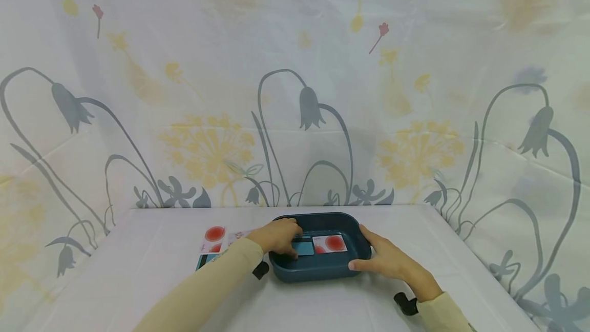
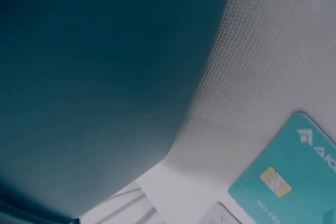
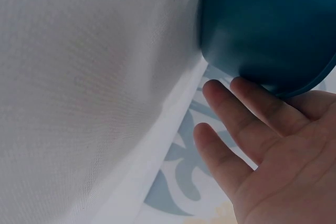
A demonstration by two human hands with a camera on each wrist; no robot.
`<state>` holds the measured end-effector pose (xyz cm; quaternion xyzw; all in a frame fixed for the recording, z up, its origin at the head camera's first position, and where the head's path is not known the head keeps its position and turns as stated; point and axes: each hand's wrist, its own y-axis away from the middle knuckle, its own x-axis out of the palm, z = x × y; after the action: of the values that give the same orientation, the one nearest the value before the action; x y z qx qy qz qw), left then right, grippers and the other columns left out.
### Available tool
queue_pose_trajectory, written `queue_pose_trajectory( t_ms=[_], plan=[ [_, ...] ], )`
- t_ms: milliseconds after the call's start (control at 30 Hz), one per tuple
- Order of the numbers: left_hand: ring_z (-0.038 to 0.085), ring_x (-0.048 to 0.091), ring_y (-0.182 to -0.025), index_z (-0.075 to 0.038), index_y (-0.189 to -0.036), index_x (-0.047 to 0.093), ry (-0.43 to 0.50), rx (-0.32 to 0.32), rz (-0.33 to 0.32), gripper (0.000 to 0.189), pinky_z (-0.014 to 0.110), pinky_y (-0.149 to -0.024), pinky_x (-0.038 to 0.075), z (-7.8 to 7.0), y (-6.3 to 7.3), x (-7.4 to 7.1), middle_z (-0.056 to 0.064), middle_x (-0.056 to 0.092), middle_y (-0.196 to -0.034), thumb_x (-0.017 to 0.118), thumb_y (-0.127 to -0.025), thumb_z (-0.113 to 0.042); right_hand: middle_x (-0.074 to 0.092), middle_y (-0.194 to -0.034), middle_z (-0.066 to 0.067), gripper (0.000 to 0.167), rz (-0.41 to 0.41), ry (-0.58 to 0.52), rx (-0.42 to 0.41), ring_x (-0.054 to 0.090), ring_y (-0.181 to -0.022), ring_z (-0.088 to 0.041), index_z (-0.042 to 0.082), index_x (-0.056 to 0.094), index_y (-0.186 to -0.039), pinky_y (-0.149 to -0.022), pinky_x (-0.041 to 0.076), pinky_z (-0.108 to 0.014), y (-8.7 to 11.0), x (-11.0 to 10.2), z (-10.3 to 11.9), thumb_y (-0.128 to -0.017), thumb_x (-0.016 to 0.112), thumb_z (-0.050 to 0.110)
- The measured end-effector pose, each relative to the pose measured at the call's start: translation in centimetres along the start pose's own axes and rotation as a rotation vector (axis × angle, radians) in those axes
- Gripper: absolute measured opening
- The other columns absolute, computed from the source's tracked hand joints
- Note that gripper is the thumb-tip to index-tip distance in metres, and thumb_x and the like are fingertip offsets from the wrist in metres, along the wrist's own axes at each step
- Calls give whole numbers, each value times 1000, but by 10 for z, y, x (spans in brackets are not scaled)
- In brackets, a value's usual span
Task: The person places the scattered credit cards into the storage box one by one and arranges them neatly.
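Head view: a teal card (image 1: 304,248) lies inside the dark blue tray (image 1: 318,273), at the left hand (image 1: 278,237).
The left fingers bend down into the tray; whether they pinch the card I cannot tell. The right hand (image 1: 384,257), fingers spread, touches the tray's right end. Handling cards in the tray seems the step; the next move likely calls for keeping it steady. Loose cards (image 1: 214,240) lie left on the white cloth (image 1: 295,306), before a flowered backdrop (image 1: 295,40).

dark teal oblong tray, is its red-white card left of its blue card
No, the red-white card lies right of the blue card.
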<state>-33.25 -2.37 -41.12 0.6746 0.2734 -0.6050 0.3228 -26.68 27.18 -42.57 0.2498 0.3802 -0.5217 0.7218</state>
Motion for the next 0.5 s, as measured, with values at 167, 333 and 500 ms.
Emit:
queue_pose_trajectory(
  t_ms=[167,333,500],
  plan=[
    [11,52,-92,-15,-113,69,-10,1,-4,51,29,-88,45,0,-1,2,-4,56,-97,80,-73,-44,30,-151,-20,107,-2,10,-15,30,-137,-39,-4,21,-149,-106,26,-57,1,0,0,-76,73,54],
    [10,53,-90,-15,-113,69,-5,-16,4,51,29,-87,46,-1,0,1,-4,56,-96,80,-74,-45,29,-151,-21,107,4,9,-30,29,-138,-38,-4,21,-149,-107,26,-57,1,0,0,-76,72,55],
    [10,52,-89,-15,-114,68,-4,-19,1,50,29,-86,46,-2,1,1,-4,57,-96,80,-74,-44,28,-152,-20,107,3,10,-33,28,-138,-38,-4,20,-149,-107,26,-56,1,0,-1,-76,72,55]
  ],
)
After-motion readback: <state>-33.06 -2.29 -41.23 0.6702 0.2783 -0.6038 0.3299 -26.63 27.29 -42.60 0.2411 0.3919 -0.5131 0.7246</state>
